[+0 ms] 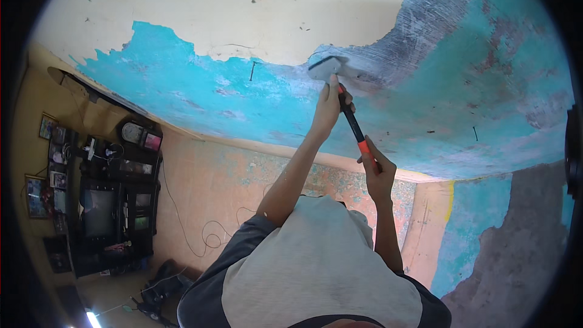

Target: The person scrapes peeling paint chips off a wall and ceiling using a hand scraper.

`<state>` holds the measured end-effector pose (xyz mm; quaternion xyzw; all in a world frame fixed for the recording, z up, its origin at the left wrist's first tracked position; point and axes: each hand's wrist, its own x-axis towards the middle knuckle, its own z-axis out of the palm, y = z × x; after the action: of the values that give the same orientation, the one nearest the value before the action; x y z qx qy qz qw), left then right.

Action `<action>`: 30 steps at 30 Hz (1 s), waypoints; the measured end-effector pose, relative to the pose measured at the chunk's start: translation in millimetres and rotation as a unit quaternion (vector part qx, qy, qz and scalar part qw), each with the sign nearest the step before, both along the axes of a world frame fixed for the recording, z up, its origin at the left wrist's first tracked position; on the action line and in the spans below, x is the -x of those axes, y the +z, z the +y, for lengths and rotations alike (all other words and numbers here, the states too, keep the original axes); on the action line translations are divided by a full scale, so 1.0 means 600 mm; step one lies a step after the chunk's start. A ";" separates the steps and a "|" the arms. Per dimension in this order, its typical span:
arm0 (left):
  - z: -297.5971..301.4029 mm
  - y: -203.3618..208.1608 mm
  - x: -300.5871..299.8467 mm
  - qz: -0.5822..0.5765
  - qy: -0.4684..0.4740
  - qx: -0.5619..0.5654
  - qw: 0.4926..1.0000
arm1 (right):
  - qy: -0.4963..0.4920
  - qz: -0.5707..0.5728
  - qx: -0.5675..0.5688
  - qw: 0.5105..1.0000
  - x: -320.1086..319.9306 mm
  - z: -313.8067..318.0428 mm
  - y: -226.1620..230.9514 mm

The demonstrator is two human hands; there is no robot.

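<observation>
A pale grey shirt with dark charcoal raglan-style sleeves, bare forearms and bare hands.

a black cabinet is standing at left, framed pictures are hanging beside it, and white light is glowing below.

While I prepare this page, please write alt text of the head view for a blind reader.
A long black-and-red-handled scraper is held to a patchy cream, turquoise and grey wall: left hand near its wide grey blade, right hand farther down the handle. A black cabinet stands at left.
</observation>
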<state>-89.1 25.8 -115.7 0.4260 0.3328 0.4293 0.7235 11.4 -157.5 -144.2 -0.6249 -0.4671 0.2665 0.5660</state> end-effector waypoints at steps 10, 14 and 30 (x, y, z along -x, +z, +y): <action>0.001 -0.006 -0.014 -0.016 0.042 -0.028 0.999 | -0.001 -0.017 0.026 1.000 -0.019 0.001 0.029; 0.022 0.001 0.000 -0.026 0.060 -0.054 0.996 | 0.020 -0.091 0.069 0.993 -0.020 0.024 0.071; 0.013 -0.004 -0.013 -0.031 0.101 -0.050 0.993 | 0.002 -0.089 -0.031 0.996 -0.023 0.020 0.033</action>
<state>-81.1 33.9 -118.1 0.4121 0.3296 0.5295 0.6642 25.2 -145.6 -124.1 -0.6275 -0.5248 0.1962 0.5408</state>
